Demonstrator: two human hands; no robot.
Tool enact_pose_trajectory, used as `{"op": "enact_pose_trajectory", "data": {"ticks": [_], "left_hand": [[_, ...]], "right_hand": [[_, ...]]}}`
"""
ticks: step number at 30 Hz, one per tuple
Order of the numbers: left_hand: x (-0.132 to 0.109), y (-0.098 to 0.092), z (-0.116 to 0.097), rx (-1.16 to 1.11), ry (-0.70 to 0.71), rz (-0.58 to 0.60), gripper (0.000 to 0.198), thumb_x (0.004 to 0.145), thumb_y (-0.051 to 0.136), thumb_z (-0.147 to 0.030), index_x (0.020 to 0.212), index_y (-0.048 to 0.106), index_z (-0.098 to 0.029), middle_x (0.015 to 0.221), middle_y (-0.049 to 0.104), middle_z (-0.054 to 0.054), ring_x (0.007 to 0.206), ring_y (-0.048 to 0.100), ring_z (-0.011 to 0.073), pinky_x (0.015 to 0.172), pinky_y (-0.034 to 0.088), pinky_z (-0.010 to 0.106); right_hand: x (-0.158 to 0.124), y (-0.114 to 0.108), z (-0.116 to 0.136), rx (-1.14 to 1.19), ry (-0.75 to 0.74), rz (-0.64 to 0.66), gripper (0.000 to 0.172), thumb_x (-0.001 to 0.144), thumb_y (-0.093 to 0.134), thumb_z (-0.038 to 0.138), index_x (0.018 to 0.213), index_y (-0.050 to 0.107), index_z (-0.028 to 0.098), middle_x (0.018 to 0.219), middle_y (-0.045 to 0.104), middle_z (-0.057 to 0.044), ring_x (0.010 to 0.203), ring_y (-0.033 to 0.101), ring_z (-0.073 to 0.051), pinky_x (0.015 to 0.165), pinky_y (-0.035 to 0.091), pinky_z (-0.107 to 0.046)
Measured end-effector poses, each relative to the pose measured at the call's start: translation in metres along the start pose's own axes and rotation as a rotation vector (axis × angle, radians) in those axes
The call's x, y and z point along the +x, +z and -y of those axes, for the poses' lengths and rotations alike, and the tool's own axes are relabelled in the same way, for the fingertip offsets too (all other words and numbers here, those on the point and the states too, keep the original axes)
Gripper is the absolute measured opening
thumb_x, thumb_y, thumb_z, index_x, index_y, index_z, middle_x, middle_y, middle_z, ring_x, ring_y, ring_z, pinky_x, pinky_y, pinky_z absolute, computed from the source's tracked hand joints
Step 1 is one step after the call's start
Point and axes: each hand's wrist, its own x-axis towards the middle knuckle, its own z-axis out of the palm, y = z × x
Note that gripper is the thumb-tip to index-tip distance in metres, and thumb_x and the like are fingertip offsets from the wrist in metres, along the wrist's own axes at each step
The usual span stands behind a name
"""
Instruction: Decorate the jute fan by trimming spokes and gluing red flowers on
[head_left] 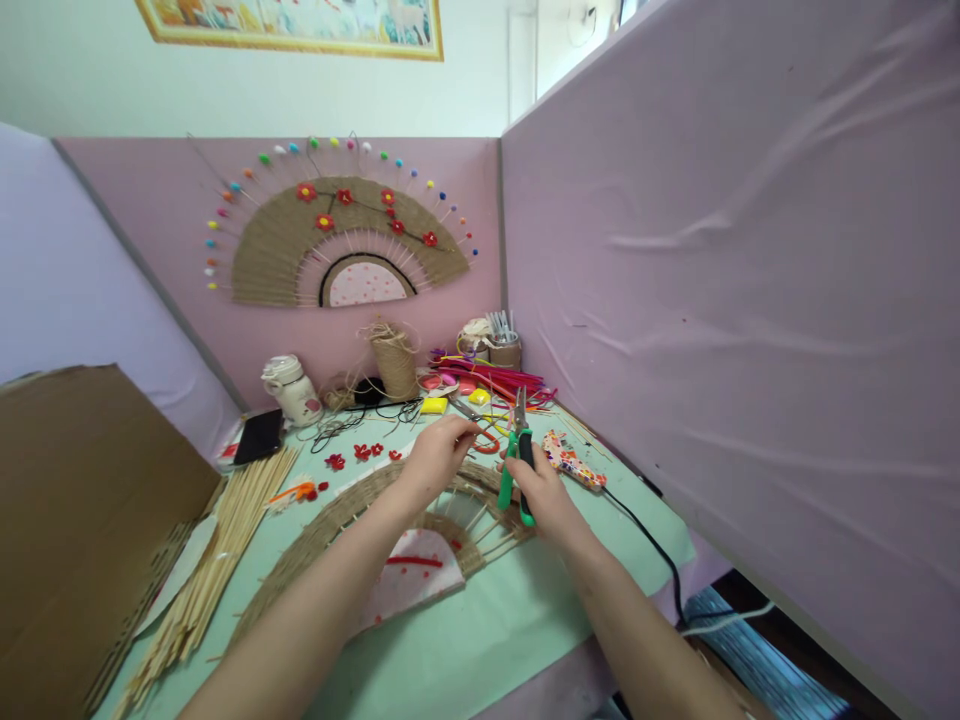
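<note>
While the right hand point(546, 492) grips pliers point(526, 448), coarse twine point(315, 535) arches.

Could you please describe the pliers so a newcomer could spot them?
On the pale green table, find the woven fan; at its right end is the person's right hand. That hand holds the pliers, metal tips pointing away from the person. Green-and-black handles set them apart from the multicoloured corded tool nearby.

You can read no lettering, numbers or brands here. Neither the green-and-black-handled metal pliers point(526, 450) in your right hand point(546, 492) nor the white lidded bottle point(292, 393) at far left shows legible print.
</note>
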Motion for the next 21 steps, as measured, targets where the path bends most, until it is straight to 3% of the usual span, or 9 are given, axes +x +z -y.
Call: {"op": "enact_pose_trajectory", "data": {"ticks": [4,7,12,18,21], "left_hand": [[0.016,0.006,0.006,0.013,-0.007,0.019,0.014,0.085,0.055,-0.016,0.089,0.069,-0.018,0.087,0.070,0.005,0.082,0.062,0.0166,0.077,0.046,0.028],[0.018,-0.003,0.012,0.025,-0.024,0.015,0.015,0.085,0.055,-0.015,0.089,0.069,-0.017,0.090,0.070,0.006,0.084,0.062,0.0175,0.078,0.046,0.029],[-0.015,-0.044,0.019,0.054,-0.018,0.057,0.018,0.088,0.051,-0.020,0.089,0.070,-0.019,0.088,0.069,0.005,0.084,0.062,0.0175,0.078,0.046,0.029],[-0.067,-0.100,0.022,-0.015,-0.064,0.121,0.019,0.088,0.052,-0.026,0.089,0.070,-0.021,0.090,0.070,0.005,0.083,0.062,0.0156,0.077,0.047,0.027],[-0.076,-0.120,0.027,-0.041,-0.071,0.173,0.019,0.088,0.053,-0.029,0.088,0.071,-0.022,0.091,0.070,0.005,0.083,0.062,0.0155,0.077,0.048,0.027]], "right_hand": [[0.012,-0.001,0.000,-0.032,-0.021,-0.117,0.028,0.072,0.059,0.047,0.084,0.050,0.023,0.070,0.054,0.003,0.064,0.049,-0.014,0.057,0.039,-0.026],[0.017,-0.008,0.005,0.024,0.037,-0.063,0.027,0.071,0.059,0.043,0.088,0.052,0.023,0.071,0.052,0.003,0.068,0.050,-0.015,0.059,0.040,-0.025],[0.006,-0.020,0.013,0.108,0.091,0.179,0.025,0.070,0.060,0.038,0.089,0.055,0.024,0.069,0.052,0.004,0.068,0.052,-0.016,0.065,0.042,-0.027],[-0.009,-0.017,0.026,-0.179,0.052,0.562,0.022,0.067,0.063,0.034,0.085,0.065,0.023,0.071,0.060,0.002,0.074,0.056,-0.018,0.071,0.044,-0.030],[-0.011,-0.013,0.042,-0.276,-0.056,0.558,0.020,0.059,0.069,0.029,0.078,0.069,0.024,0.070,0.063,0.004,0.073,0.057,-0.019,0.068,0.046,-0.029]]}}
